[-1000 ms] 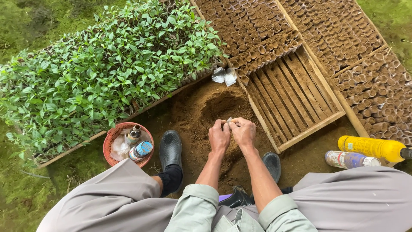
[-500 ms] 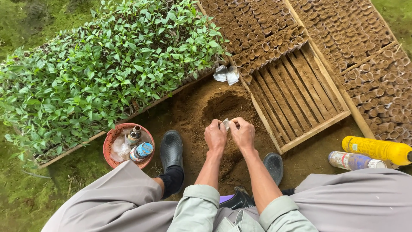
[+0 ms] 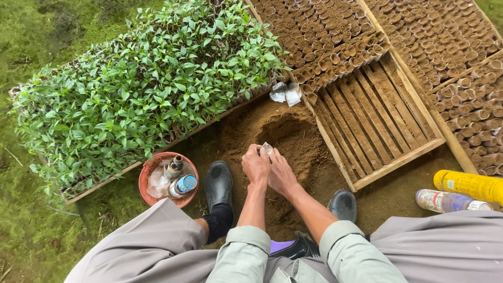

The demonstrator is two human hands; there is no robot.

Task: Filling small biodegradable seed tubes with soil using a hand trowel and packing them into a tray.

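Left hand: the left hand (image 3: 255, 166), at the centre of the frame, is closed around a small clear plastic pot sleeve (image 3: 266, 149), gripping it by the rim so its mouth stays up.
Right hand: the right hand (image 3: 281, 175) presses against the left, fingers curled beside the sleeve, seemingly steadying it; whether it grips anything I cannot tell.
Soil: both hands hover over a heap of loose soil (image 3: 285, 139) with a scooped hollow, close enough to fill from.
Wooden tray: a slatted wooden tray (image 3: 377, 123), centre right, holds filled sleeves only at its upper end.
Seedlings: a bed of leafy seedlings (image 3: 141, 89) fills the upper left.
Basket: a red basket (image 3: 145, 178) with small bottles sits lower left.
Spray cans: 2 cans, 1 yellow (image 3: 469, 184), lie at the right edge.
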